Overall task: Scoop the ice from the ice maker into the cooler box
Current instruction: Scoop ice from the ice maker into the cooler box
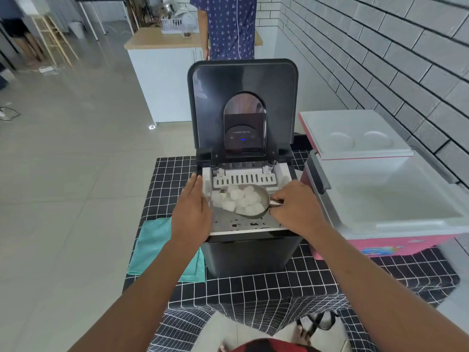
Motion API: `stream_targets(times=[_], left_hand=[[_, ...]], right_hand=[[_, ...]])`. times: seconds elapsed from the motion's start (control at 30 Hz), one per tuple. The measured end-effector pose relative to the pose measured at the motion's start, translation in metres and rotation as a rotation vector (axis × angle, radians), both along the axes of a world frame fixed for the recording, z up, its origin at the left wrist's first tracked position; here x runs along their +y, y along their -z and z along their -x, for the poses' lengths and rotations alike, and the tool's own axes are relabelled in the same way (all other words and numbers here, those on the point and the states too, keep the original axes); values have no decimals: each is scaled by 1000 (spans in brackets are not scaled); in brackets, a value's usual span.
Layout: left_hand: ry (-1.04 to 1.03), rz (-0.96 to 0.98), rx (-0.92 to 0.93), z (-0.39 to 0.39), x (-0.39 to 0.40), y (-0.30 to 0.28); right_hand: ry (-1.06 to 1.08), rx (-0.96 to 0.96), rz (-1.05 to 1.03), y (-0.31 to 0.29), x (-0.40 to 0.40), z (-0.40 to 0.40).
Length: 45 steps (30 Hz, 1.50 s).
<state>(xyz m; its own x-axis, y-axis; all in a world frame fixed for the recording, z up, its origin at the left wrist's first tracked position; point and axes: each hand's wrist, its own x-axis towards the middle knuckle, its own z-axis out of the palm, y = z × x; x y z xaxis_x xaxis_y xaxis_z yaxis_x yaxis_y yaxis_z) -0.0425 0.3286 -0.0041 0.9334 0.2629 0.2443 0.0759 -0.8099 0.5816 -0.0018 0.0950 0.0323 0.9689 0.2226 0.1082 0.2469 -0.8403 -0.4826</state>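
**A full scoop of ice over the open ice maker**

The ice (238,199) lay heaped in a metal scoop (253,203) at the centre of the frame, inside the white basket (243,224) of the black ice maker (250,252), with a few pieces spilling off the scoop's left edge. The right hand (295,205) was closed around the scoop's short handle, fingers curled tight on it. The left hand (193,212) was flat and open, holding nothing, its palm pressed against the left side of the basket rim. The machine's lid (242,102) stood raised behind, a small blue light glowing on its panel.

To the right of centre sat the cooler box (390,209), pink outside and white inside, just beside the ice maker; its lid (352,134) was tipped back toward the brick wall (380,59). Both stood on a black cloth with a white grid (279,283). A teal towel (154,247) lay at the lower left of the machine, touching its base.

At the top of the frame another person in a blue patterned garment (228,24) stood by a white counter (162,72)
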Motion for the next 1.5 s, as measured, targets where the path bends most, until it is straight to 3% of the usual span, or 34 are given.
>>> stream_targets(times=[0.27,0.47,0.77,0.93,1.07,1.23,1.5], left_hand=[[-18,-31,46,0,-3,-6],[-7,-91,19,-6,-21,-27],[202,44,-77,-55,-130,-65],[325,146,-20,-79,-211,-62],[416,164,72,-95,-265,-46],[250,47,275,-101,-295,-11],[230,4,193,-109,-317,18]], right_hand=[[-28,-110,-114,0,-14,-7],[-10,-156,-73,-14,-48,-14],[185,-128,-46,-34,-158,-22],[311,-65,-77,-32,-231,-22],[398,-19,8,-26,-283,-26],[413,5,122,-18,-321,-37],[335,29,354,-5,-367,-70]])
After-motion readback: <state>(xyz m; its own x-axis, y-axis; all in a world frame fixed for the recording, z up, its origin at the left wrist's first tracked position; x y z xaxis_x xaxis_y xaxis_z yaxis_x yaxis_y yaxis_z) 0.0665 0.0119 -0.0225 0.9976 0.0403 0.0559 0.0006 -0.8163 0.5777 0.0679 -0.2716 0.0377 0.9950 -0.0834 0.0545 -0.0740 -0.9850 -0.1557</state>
